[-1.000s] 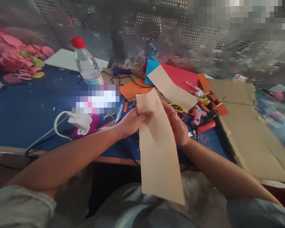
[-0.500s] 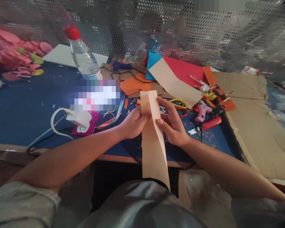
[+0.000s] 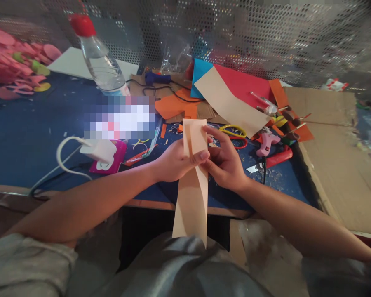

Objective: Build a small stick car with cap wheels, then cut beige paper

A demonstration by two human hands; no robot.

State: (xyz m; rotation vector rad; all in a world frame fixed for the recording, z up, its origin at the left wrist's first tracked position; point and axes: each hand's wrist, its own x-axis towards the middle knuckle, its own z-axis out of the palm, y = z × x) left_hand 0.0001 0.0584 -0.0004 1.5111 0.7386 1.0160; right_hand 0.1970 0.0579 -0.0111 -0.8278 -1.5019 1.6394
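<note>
A long strip of beige paper (image 3: 191,202) hangs between my hands over the table's front edge, its lower end reaching my lap. My left hand (image 3: 179,161) pinches it from the left, thumb laid across the front. From the right, my right hand (image 3: 224,161) grips the strip's edge with thumb and bent fingers, the index fingertip near the upper corner. A lengthwise bend shows in the strip's upper part. Behind my right hand lie scissors (image 3: 235,131) with yellow and red handles.
A red-capped bottle (image 3: 102,66) stands at back left, near a white charger (image 3: 99,150) in a magenta power strip (image 3: 121,154). A pink glue gun (image 3: 267,142) and red utility knife (image 3: 276,159) lie right. Another beige sheet (image 3: 228,101) rests on red paper (image 3: 243,82). Cardboard (image 3: 343,165) borders the right.
My left thumb has moved right across the strip toward my right hand. The strip's lower end has swung left, and its upper part now faces me more flatly. The view has shifted slightly.
</note>
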